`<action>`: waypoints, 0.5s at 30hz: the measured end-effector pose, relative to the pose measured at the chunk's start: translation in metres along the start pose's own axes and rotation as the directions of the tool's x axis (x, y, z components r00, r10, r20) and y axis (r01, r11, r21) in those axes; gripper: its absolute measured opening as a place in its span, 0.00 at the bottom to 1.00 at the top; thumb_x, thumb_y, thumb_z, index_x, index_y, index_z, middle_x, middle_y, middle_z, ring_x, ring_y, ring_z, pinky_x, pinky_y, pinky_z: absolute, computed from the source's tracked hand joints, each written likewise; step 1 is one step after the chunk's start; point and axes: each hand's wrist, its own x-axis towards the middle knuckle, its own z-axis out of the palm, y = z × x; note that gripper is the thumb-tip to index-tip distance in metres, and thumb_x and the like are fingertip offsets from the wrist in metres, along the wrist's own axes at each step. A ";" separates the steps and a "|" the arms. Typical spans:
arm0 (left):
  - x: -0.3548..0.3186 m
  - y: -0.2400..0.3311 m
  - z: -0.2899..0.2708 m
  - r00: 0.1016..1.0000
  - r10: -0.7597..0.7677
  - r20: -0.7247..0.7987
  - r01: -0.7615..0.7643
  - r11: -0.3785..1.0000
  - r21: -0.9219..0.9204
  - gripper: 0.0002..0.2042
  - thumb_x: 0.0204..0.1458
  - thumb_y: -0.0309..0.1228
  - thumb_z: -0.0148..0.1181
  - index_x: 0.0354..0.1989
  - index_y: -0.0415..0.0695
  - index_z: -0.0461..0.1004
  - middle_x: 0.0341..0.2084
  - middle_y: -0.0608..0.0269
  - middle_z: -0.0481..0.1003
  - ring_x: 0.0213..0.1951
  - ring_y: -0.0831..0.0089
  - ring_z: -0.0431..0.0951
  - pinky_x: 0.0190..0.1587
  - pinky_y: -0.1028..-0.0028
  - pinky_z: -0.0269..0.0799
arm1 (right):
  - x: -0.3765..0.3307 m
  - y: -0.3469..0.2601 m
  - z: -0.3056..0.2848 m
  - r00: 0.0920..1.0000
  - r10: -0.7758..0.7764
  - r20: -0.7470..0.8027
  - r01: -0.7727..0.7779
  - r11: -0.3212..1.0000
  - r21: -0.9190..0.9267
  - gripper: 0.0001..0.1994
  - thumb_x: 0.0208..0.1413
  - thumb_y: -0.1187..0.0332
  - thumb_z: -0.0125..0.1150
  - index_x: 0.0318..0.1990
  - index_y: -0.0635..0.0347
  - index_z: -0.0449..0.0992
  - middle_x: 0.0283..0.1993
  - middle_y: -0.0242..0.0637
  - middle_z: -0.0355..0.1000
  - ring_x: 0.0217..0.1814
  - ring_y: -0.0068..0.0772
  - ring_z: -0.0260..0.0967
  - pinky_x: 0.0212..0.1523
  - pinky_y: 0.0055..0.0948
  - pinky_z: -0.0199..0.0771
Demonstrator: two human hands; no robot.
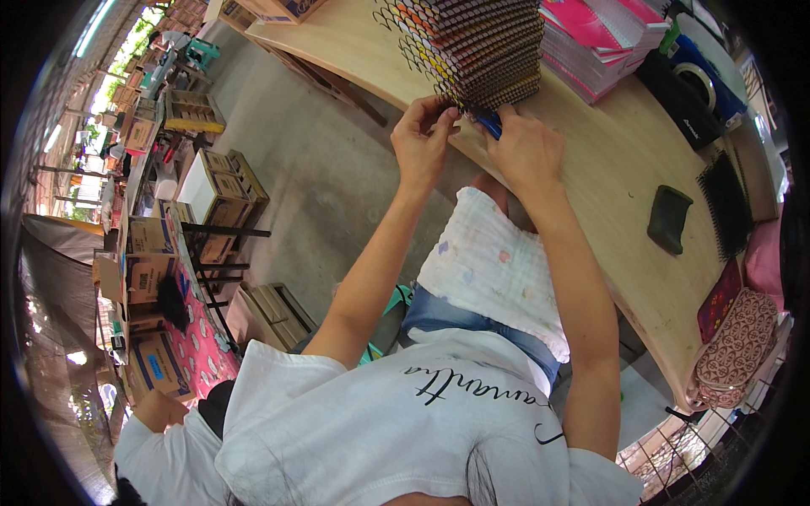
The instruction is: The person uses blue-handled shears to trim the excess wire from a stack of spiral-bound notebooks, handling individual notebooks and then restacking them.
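Observation:
A tall stack of spiral-bound notebooks (485, 55), its dark wire coils facing me, stands at the near edge of the wooden table. My left hand (422, 143) is at the stack's lower left corner, thumb and fingers pinched together by the bottom coils. Whatever is between those fingertips is too small to make out. Close beside it, my right hand (530, 150) is closed around a blue-handled hand tool (488, 124) that points at the bottom coils. The tool's tip is hidden among the coils and fingers.
Pink-covered notebooks (603, 42) are piled right of the stack. A dark block (670, 219), a black comb-like strip (724, 207) and a patterned pouch (736, 347) lie along the table's right side. A white patterned cloth (494, 261) covers my lap. Cardboard boxes (221, 198) stand at left.

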 end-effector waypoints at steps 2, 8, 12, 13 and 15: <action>0.001 0.002 0.001 1.000 -0.008 -0.007 0.008 1.000 0.001 0.09 0.56 0.24 0.60 0.43 0.33 0.73 0.36 0.60 0.77 0.36 0.76 0.78 0.38 0.76 0.79 | 0.001 0.003 -0.001 1.000 0.012 0.018 -0.013 0.998 0.055 0.20 0.50 0.48 0.62 0.39 0.56 0.74 0.38 0.39 0.72 0.39 0.48 0.74 0.37 0.46 0.72; 0.001 0.004 -0.003 1.000 -0.008 0.005 0.008 0.999 -0.043 0.11 0.56 0.24 0.60 0.44 0.33 0.73 0.36 0.60 0.77 0.36 0.76 0.78 0.37 0.76 0.79 | -0.009 0.004 -0.005 0.964 -0.057 -0.261 0.054 0.998 -0.017 0.19 0.48 0.51 0.64 0.38 0.57 0.74 0.39 0.39 0.71 0.41 0.46 0.73 0.37 0.47 0.72; 0.003 0.008 -0.001 1.000 0.008 0.028 -0.007 1.000 -0.020 0.11 0.55 0.25 0.61 0.44 0.33 0.73 0.35 0.60 0.78 0.36 0.76 0.78 0.36 0.76 0.79 | -0.005 0.003 -0.001 0.963 -0.060 -0.263 0.049 0.998 -0.049 0.20 0.49 0.48 0.63 0.39 0.55 0.75 0.41 0.37 0.70 0.43 0.43 0.71 0.37 0.48 0.69; 0.003 0.011 0.001 1.000 -0.005 0.026 0.006 1.000 -0.025 0.11 0.55 0.25 0.61 0.44 0.34 0.73 0.35 0.60 0.78 0.36 0.76 0.78 0.36 0.76 0.79 | -0.005 0.003 -0.001 0.961 -0.057 -0.270 0.047 0.998 -0.043 0.20 0.49 0.48 0.63 0.39 0.55 0.75 0.41 0.37 0.70 0.43 0.43 0.71 0.37 0.49 0.69; 0.004 0.016 0.005 0.999 -0.030 0.023 0.030 0.999 -0.037 0.10 0.55 0.26 0.62 0.43 0.34 0.74 0.35 0.61 0.78 0.35 0.76 0.78 0.36 0.76 0.79 | -0.006 0.002 -0.002 0.957 -0.051 -0.284 0.044 0.999 -0.029 0.20 0.50 0.48 0.62 0.40 0.55 0.75 0.41 0.37 0.70 0.43 0.43 0.71 0.38 0.50 0.69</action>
